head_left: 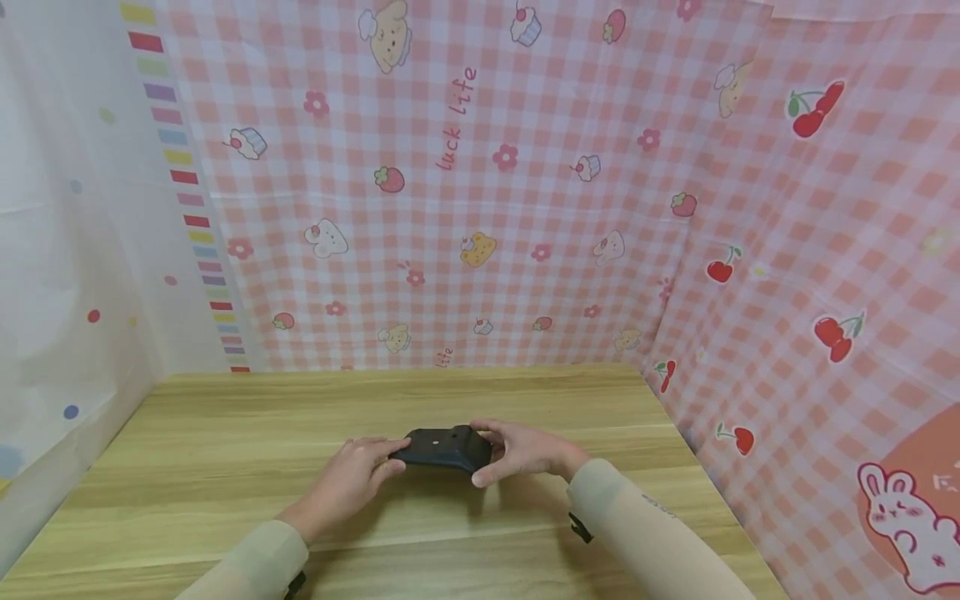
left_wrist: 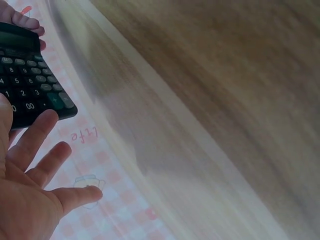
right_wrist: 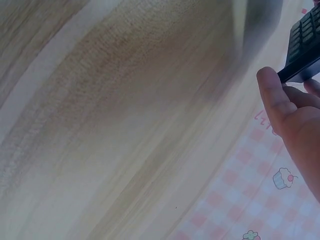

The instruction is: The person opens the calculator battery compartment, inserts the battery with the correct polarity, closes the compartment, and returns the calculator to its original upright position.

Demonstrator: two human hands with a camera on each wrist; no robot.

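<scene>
A black calculator is held over the tabletop between both hands, its back turned up toward the head view. Its keys and display show in the left wrist view, where the calculator fills the upper left. My left hand pinches the thinner end between thumb and index finger; the other fingers of that hand are spread apart. At the thicker end, my right hand grips with thumb and fingers on opposite edges. In the right wrist view, part of the calculator lies above the right hand.
The wooden table extends on all sides of the hands. Behind it hangs a pink checked cloth, with a similar cloth along the right and a white dotted sheet on the left.
</scene>
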